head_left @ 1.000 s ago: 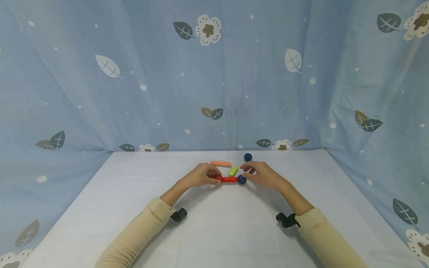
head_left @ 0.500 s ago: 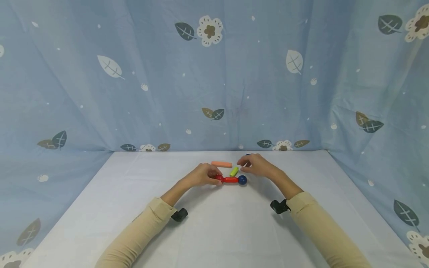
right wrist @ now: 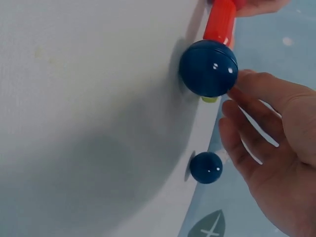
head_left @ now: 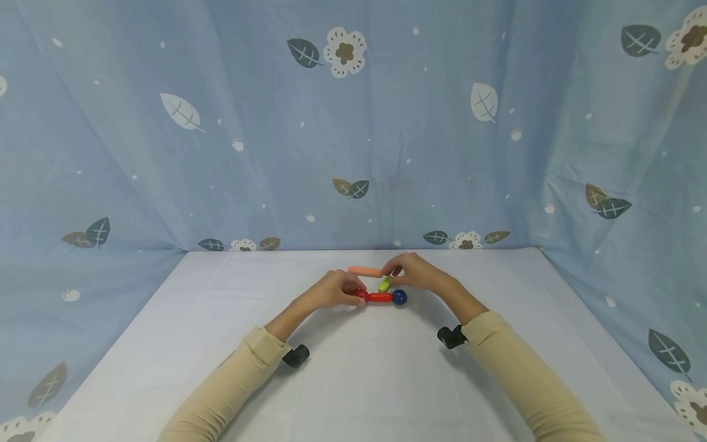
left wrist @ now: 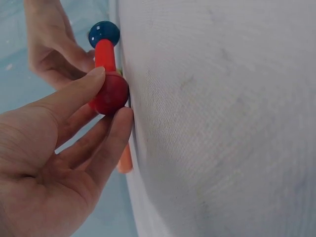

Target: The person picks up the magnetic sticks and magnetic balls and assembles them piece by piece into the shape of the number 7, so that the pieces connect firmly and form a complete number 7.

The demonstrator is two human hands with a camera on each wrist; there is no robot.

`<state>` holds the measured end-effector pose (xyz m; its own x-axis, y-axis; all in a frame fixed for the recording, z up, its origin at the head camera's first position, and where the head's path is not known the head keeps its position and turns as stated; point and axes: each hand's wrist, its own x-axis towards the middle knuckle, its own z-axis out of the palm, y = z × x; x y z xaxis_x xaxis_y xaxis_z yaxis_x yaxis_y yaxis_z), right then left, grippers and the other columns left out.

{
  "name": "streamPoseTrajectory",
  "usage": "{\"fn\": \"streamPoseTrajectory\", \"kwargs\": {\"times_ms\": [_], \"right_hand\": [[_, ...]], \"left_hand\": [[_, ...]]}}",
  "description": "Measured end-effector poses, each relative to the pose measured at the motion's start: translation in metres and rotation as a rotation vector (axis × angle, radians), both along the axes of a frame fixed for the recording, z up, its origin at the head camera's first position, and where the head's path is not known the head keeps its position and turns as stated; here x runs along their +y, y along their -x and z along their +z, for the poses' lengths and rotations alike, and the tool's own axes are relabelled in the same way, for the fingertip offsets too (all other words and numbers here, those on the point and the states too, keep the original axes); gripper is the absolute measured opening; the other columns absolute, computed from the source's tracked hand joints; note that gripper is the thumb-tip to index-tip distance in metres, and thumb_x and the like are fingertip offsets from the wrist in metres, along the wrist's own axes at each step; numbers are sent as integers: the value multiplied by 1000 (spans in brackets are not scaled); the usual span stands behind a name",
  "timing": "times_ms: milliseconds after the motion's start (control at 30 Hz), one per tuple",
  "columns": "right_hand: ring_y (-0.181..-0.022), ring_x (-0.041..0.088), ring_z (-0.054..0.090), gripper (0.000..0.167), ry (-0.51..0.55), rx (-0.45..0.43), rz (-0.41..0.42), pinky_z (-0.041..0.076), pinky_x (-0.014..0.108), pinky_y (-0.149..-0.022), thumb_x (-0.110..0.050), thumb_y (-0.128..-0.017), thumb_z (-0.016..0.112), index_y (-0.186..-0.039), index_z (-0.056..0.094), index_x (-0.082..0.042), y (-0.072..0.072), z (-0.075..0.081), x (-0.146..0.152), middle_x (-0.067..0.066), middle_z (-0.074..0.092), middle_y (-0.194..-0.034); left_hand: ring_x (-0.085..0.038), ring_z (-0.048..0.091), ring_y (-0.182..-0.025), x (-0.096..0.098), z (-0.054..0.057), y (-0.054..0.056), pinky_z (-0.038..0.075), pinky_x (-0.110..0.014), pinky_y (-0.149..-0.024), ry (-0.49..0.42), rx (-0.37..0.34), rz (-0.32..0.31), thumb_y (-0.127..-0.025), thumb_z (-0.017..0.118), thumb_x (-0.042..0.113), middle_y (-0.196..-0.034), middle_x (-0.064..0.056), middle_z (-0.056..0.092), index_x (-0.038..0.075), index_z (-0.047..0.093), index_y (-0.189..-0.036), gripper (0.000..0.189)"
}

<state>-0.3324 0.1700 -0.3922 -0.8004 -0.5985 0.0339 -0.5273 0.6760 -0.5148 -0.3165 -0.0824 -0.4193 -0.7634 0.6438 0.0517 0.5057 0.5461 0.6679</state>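
My left hand (head_left: 331, 288) holds a red ball (left wrist: 111, 95) between thumb and fingers. A short red stick (head_left: 380, 297) runs from that ball to a dark blue ball (head_left: 399, 297), the three forming one straight row low over the table. Just behind the row, a short yellow-green stick (head_left: 383, 285) lies aslant. My right hand (head_left: 417, 272) reaches over it, thumb and index finger pinching its far end. In the right wrist view the blue ball (right wrist: 207, 69) hides most of the yellow-green stick.
Beyond the hands lies a longer orange stick (head_left: 364, 271), its right end beside my right fingertips. A second blue ball (right wrist: 206, 168) rests near the table's back edge, hidden by my right hand in the head view. A blue patterned curtain (head_left: 276, 153) hangs behind the white table (head_left: 375, 380).
My right hand has left the blue ball at the row's right end and moved back and left to the yellow-green stick. The left hand stays on the red ball.
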Motion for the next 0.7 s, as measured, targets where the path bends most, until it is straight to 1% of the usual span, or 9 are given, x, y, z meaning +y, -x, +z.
{"fn": "streamPoseTrajectory", "kwargs": {"times_ms": [67,233,367,533,700], "right_hand": [[-102,27,68,24,-4,-9,4,53,46,-94,-4,-89,70,-112,71,-2,1,-1,-2,14,72,-113],[-104,25,67,24,-10,-16,-12,52,47,-96,-3,-88,70,-112,72,-3,1,-2,-4,12,73,-113],[-103,26,68,23,-25,-13,-15,53,46,-95,-2,-87,71,-110,73,-3,2,-2,-5,12,74,-111],[-103,26,68,24,-51,-27,-35,53,44,-96,-4,-88,71,-112,73,-4,3,-3,-4,12,73,-112],[-102,24,68,24,-69,-48,-59,54,39,-94,-4,-88,71,-111,73,-6,5,-6,-4,8,74,-110]], "left_hand": [[-7,64,-81,0,0,0,52,-21,-73,4,-3,5,-84,79,21,-98,-2,75,10,73,-109,28],[-8,64,-82,0,1,-2,52,-21,-72,-5,-6,6,-84,79,20,-97,-3,75,9,73,-108,28],[-8,64,-82,0,2,-2,51,-20,-72,-8,-6,9,-83,79,20,-97,-3,75,9,73,-108,27],[-9,64,-83,0,3,-2,51,-21,-73,3,-8,11,-84,79,19,-98,-3,75,9,73,-109,28],[-10,66,-85,0,1,-1,53,-22,-74,-13,-9,-1,-83,79,19,-98,-3,74,9,73,-109,28]]}}
